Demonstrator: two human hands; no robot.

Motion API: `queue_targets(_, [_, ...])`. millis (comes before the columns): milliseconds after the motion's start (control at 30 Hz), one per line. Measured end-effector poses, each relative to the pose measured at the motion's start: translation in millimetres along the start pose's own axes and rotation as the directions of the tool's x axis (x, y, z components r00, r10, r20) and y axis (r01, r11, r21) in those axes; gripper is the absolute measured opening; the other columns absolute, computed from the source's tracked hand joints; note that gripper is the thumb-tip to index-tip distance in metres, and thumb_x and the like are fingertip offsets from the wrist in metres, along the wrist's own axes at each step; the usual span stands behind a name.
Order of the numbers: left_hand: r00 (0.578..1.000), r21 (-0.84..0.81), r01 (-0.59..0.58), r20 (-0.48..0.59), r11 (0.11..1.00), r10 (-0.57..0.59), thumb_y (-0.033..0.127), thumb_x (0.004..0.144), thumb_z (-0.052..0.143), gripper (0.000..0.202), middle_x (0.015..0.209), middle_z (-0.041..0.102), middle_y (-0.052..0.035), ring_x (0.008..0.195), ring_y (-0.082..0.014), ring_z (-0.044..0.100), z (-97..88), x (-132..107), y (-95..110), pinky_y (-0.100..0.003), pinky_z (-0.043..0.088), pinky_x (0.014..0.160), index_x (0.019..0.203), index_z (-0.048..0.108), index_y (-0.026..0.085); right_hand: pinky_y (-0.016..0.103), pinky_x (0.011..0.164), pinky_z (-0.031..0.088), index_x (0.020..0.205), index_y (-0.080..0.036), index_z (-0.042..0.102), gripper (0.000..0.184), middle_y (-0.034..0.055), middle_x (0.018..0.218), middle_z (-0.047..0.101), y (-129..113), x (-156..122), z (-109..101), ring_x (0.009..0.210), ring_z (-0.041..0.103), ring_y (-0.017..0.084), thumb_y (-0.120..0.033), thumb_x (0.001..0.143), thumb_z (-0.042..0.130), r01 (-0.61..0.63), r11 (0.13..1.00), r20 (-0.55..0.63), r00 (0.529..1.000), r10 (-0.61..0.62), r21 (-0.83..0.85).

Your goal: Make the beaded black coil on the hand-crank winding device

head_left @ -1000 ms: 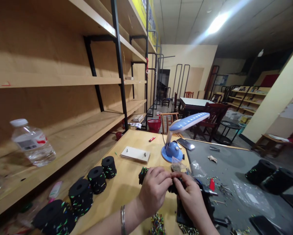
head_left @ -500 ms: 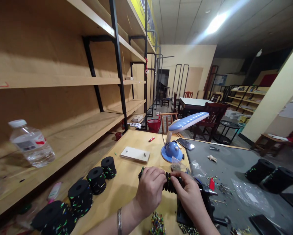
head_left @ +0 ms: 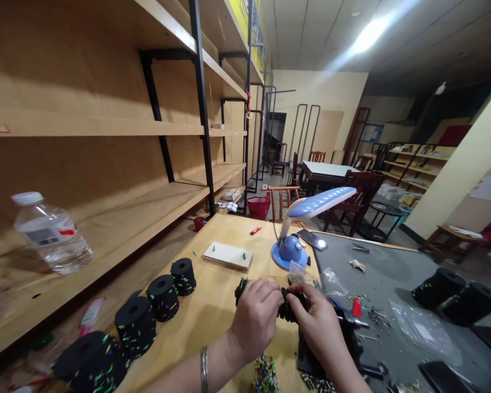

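Note:
A row of black rings or discs forms a ribbed roll (head_left: 287, 312) with green bits at its left end, lying sideways above the table's front. My left hand (head_left: 256, 314) is closed over its left part, fingers curled down. My right hand (head_left: 317, 316) pinches it near the middle, the thumb and fingertips almost meeting the left fingertips. What lies between the fingertips is hidden. Under and beside my right hand stands a black device with a metal shaft (head_left: 356, 323), partly covered by my forearm. A heap of small multicoloured pieces (head_left: 265, 374) lies below my hands.
Several black rolls with coloured bits (head_left: 163, 297) line the table's left edge; two more (head_left: 439, 286) stand right. A blue desk lamp (head_left: 288, 252), a white board with two pegs (head_left: 228, 256), a phone (head_left: 312, 239) and plastic bags lie beyond. A water bottle (head_left: 51, 234) stands on the shelf.
The view has shifted slightly. Both hands stay on the ribbed roll, with their fingertips a little closer together, and more of its green-flecked left end shows.

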State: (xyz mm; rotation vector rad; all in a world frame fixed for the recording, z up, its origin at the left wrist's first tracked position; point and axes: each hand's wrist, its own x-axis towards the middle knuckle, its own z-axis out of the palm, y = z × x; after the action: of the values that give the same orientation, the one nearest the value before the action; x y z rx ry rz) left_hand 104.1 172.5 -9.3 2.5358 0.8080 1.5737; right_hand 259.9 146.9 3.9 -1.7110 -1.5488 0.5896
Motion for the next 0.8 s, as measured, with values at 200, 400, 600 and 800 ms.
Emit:
queue_targets(200, [1.0,0.003,0.008,0.012,1.0,-0.008,0.007,0.087,0.042,0.011,0.09,0.055,-0.0064,0.083,-0.0171,0.046,-0.3,-1.6,-0.4,-0.034,0.034,0.074,0.084,0.051,0.012,0.03,0.079,0.038,0.095,-0.023,0.061,0.038,-0.0004,0.097,0.061,-3.3,1.3,-2.3,0.086,0.055,0.017,-0.051,0.077,0.043,-0.07,0.996,0.028,0.997,0.072,-0.053])
queue_targets(400, [1.0,0.003,-0.006,-0.005,1.0,0.006,0.007,0.086,0.042,0.01,0.09,0.055,-0.006,0.083,-0.0169,0.046,-0.4,0.5,-0.6,-0.033,0.034,0.073,0.085,0.051,0.012,0.031,0.08,0.037,0.092,-0.022,0.061,0.04,0.0006,0.096,0.061,-6.9,5.9,-3.6,0.087,0.055,0.019,-0.051,0.074,0.042,-0.087,0.994,0.043,0.995,0.089,-0.063])
queue_targets(600, [1.0,0.001,0.008,0.008,1.0,-0.008,0.009,0.088,0.041,0.013,0.09,0.056,-0.0065,0.085,-0.0178,0.047,0.5,0.4,-2.7,-0.034,0.035,0.075,0.085,0.053,0.012,0.031,0.075,0.037,0.092,-0.022,0.059,0.031,0.0002,0.09,0.061,-9.7,8.7,-2.5,0.083,0.055,0.019,-0.043,0.077,0.043,-0.062,0.989,0.06,0.996,0.07,-0.133])
queue_targets(800, [0.999,0.057,0.026,0.031,0.998,-0.027,0.009,0.088,0.041,0.014,0.092,0.057,-0.007,0.085,-0.0182,0.046,0.5,1.4,-1.3,-0.034,0.035,0.076,0.082,0.053,0.011,0.031,0.077,0.039,0.093,-0.02,0.062,0.028,0.0022,0.091,0.062,-6.3,8.0,-0.2,0.082,0.057,0.019,-0.039,0.079,0.046,-0.058,0.992,0.01,0.998,0.059,-0.111])
